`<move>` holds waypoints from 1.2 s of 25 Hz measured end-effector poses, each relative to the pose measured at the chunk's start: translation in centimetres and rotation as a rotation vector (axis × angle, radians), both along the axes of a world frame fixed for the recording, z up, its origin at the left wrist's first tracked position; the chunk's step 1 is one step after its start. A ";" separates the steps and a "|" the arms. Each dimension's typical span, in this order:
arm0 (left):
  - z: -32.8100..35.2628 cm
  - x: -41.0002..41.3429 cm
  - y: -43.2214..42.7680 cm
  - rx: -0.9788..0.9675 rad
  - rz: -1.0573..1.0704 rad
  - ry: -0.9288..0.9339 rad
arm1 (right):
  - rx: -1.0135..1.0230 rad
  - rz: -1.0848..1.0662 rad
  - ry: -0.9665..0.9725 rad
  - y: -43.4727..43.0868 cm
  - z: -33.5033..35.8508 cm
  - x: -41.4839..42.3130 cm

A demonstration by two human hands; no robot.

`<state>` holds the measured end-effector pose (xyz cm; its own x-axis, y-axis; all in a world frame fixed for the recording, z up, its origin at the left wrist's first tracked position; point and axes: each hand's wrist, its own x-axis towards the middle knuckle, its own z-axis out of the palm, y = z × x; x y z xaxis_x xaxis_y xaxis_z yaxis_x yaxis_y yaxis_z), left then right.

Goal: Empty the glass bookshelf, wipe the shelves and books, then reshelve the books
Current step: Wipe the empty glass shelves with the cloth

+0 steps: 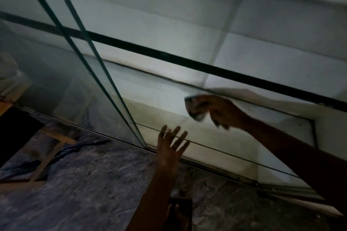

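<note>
Glass bookshelf (169,55) fills the upper view, and the right hand (223,112), at about four o'clock from the frame's centre, reaches inside it. Its grip is curled tight around a bunched pale cloth (195,110), which sticks out at the hand's nine o'clock. The cloth sits against the light back panel of the lower compartment, though motion blur hides how firmly it presses.

At seven o'clock from that hand, the left hand (171,148) has a wide, empty grip, with its fingers straight and fanned. They lie across the thin front edge of a glass shelf (225,153). Whether they touch the edge or only hover before it cannot be told.

Further out, two green-edged sliding glass panes (105,73) run diagonally from eleven o'clock down toward the left hand. No books show on any shelf in view. A veined bluish floor (93,184) spreads across six to eight o'clock, with a dark flat object (15,131) at nine o'clock.

The step in hand looks like wiping the shelves, with the emptying apparently done for this section. The next move probably calls for sweeping the cloth along the compartment toward its corner at three o'clock. The left hand would steady the glass edge lightly, since a thin pane could shift or chip under a hard push.
</note>
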<state>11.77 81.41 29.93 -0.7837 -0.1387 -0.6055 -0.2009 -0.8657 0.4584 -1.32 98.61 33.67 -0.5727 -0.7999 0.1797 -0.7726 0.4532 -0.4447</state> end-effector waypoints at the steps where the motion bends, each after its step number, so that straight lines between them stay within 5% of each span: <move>1: -0.1 0.2 1.1 -0.003 -0.054 -0.008 | -0.009 -0.034 0.029 -1.6 0.1 -2.1; 3: -0.3 0.7 3.4 -0.007 -0.131 -0.014 | 0.072 -0.045 0.217 -3.9 -0.5 -4.8; 10: 0.0 0.8 7.5 0.144 -0.192 -0.107 | 0.190 -0.396 0.245 6.4 -3.8 2.4; 14: 0.6 0.8 9.0 0.144 -0.190 -0.167 | 0.071 -0.456 0.081 9.1 -4.7 10.7; 17: 0.4 1.2 10.3 0.039 -0.263 -0.109 | 0.033 -0.433 0.154 10.3 -4.3 16.9; 19: -0.2 1.5 10.8 -0.017 -0.267 -0.028 | -0.095 -0.648 0.086 11.6 -2.5 19.6; 24: -1.3 1.5 10.6 -0.060 -0.284 0.043 | -0.365 -1.402 -0.076 18.0 -0.8 14.3; 30: -1.8 1.5 10.3 -0.079 -0.332 0.072 | -0.039 -1.404 0.004 18.4 -3.9 9.2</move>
<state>13.31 91.73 28.12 -0.8341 0.0864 -0.5448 -0.4303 -0.7198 0.5447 7.91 116.97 29.76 -0.8787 0.4369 0.1921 0.3069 0.8255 -0.4737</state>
